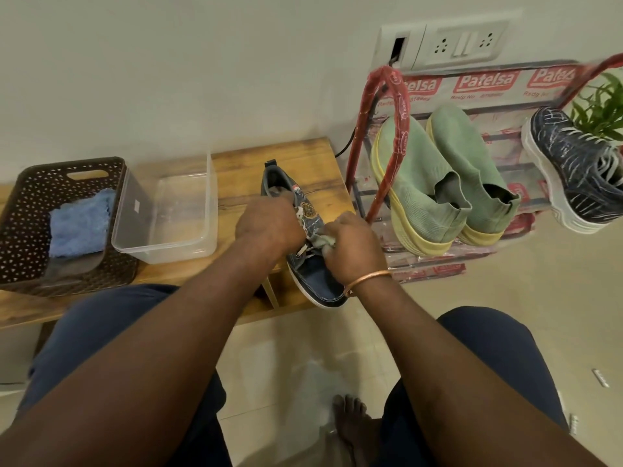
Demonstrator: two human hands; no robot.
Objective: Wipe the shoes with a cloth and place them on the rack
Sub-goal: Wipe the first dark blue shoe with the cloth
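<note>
A blue denim sneaker [312, 274] with white laces lies on the wooden bench [236, 170], toe towards me. My left hand [266, 224] grips its upper near the opening. My right hand [354, 251] holds a bunched grey-green cloth [325, 242] pressed against the laces. On the red-wrapped shoe rack [381, 92] at right stand two green slip-on shoes [414, 190] and one dark blue sneaker [580, 176].
A brown perforated basket [30, 183] with a blue cloth [81, 224] sits at the bench's left, and a clear plastic tub [165, 247] stands beside it. A wall socket panel [445, 42] is above the rack. A green plant [603, 109] is at far right. My bare foot [350, 423] is on the tiled floor.
</note>
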